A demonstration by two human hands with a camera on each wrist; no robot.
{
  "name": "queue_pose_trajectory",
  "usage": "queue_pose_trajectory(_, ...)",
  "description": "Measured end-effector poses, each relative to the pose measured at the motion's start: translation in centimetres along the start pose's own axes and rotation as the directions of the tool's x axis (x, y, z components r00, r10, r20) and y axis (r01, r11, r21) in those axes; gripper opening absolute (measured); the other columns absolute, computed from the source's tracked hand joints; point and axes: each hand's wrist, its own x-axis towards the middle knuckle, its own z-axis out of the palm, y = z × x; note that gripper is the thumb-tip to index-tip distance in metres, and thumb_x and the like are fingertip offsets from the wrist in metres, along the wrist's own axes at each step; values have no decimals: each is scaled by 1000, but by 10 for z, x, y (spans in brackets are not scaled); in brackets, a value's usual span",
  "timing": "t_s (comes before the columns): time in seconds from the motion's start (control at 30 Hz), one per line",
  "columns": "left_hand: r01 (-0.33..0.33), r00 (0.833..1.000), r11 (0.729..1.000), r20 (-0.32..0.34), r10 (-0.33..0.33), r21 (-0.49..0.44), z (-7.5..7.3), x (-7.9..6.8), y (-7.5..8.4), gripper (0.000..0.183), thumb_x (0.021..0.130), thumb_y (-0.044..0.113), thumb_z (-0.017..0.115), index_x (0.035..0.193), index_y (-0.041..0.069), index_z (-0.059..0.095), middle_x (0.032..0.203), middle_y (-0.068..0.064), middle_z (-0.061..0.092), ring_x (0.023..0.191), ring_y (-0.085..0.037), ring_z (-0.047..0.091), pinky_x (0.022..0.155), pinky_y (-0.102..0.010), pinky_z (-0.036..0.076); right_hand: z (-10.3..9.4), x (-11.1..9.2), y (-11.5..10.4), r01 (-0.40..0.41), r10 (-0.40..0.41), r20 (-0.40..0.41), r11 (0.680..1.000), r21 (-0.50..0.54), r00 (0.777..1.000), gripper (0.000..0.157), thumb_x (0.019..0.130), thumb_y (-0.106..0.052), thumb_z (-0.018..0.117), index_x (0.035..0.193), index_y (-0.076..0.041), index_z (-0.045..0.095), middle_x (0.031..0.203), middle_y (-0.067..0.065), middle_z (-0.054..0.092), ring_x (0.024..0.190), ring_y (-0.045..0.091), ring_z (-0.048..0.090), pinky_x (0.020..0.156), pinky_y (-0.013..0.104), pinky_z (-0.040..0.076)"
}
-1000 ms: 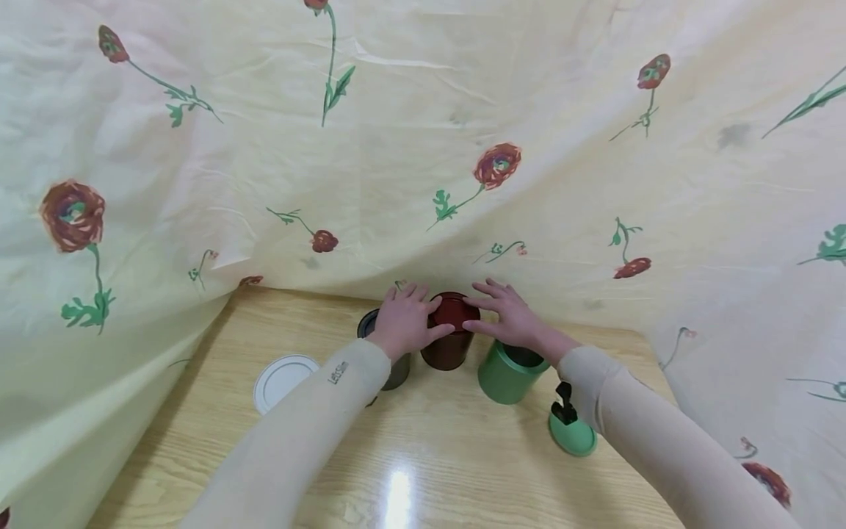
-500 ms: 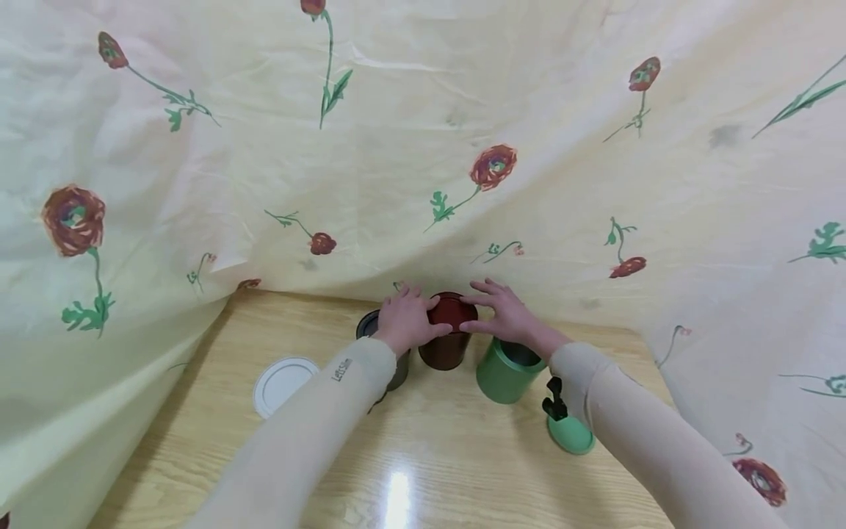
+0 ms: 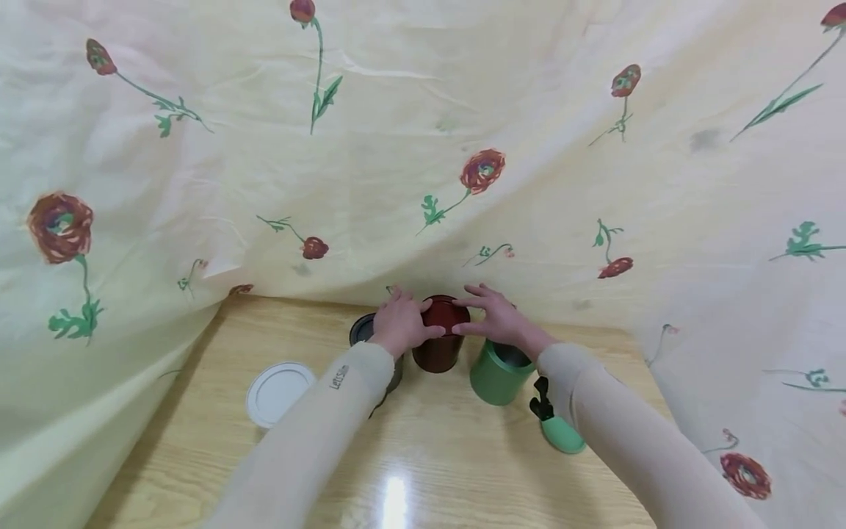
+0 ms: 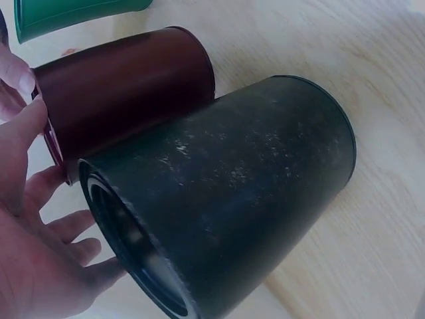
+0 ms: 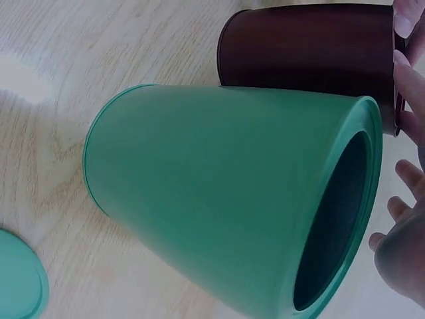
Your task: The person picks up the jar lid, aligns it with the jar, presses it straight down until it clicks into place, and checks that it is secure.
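A dark red can (image 3: 438, 356) stands upright at the back of the table, its red top (image 3: 444, 316) facing up. My left hand (image 3: 399, 325) rests thumb and index finger on the left side of its rim. Across from it, my right hand (image 3: 497, 316) touches the right side of the rim the same way. The other fingers are spread out past the rim. A dark grey can (image 4: 226, 193) stands under my left hand. Below my right hand is an open green can (image 5: 226, 193), with its dark inside visible.
A white round lid (image 3: 277, 393) lies at the left of the wooden table (image 3: 449, 455). A green lid (image 3: 563, 435) lies at the right, partly behind a black piece (image 3: 542, 400) at my right wrist. A flowered cloth (image 3: 396, 147) hangs behind the cans.
The whole head view has shifted, so the cans and hands appear slightly further left and lower. Both hands stay at the red can's rim.
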Motion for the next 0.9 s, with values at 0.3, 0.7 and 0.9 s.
queue_pose_trajectory(0.3, 32, 999, 999, -2, -32, 40, -8, 1, 5, 74, 97, 65, 68, 161, 31, 51, 171, -11, 38, 163, -37, 20, 129, -56, 29, -7, 3, -7, -15, 16, 10, 999, -39, 1000, 60, 96, -31, 83, 148, -7, 65, 168, 27, 37, 158, 55, 19, 122, 76, 25)
queue_pose_trajectory(0.7, -90, 993, 991, -65, 97, 104, -6, -8, 8, 77, 98, 68, 64, 161, 27, 51, 169, -11, 41, 163, -35, 22, 131, -58, 22, -16, -12, 2, 62, -63, -6, 995, -73, 998, 63, 97, -30, 81, 150, -2, 61, 166, 31, 38, 158, 55, 19, 114, 66, 45)
queue_pose_trajectory(0.9, -156, 981, 979, -92, 168, 128, -13, -18, 13, 78, 96, 72, 64, 161, 28, 52, 172, -9, 37, 163, -33, 23, 130, -60, 22, -34, -29, 3, 95, -97, -20, 992, -89, 995, 64, 97, -29, 82, 151, -3, 60, 167, 30, 37, 158, 56, 17, 121, 69, 34)
